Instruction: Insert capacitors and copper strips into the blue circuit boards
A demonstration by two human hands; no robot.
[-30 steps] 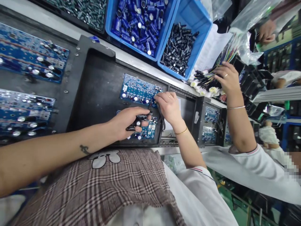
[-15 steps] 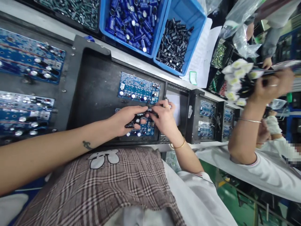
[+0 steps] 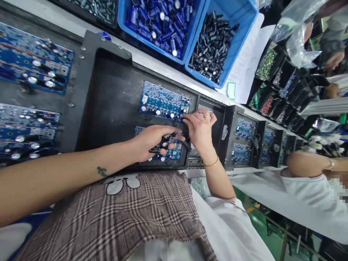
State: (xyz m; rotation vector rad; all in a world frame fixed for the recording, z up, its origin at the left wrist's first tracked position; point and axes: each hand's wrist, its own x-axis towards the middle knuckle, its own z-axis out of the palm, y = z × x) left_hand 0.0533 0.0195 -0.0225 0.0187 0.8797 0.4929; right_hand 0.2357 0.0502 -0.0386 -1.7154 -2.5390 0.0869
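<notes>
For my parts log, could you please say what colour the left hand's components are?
The components are mostly black, best seen in the head view.

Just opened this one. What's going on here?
A person's left hand holds a cluster of black cylindrical components over the lower blue rectangular circuit board, partly covering it. The right hand's fingertips are at the near right corner of the upper blue rectangular circuit board; whether they pinch anything is unclear. Both boards lie in a black rectangular tray. Beyond it stand two blue plastic bins, one with blue cylinders, the other with black ones.
</notes>
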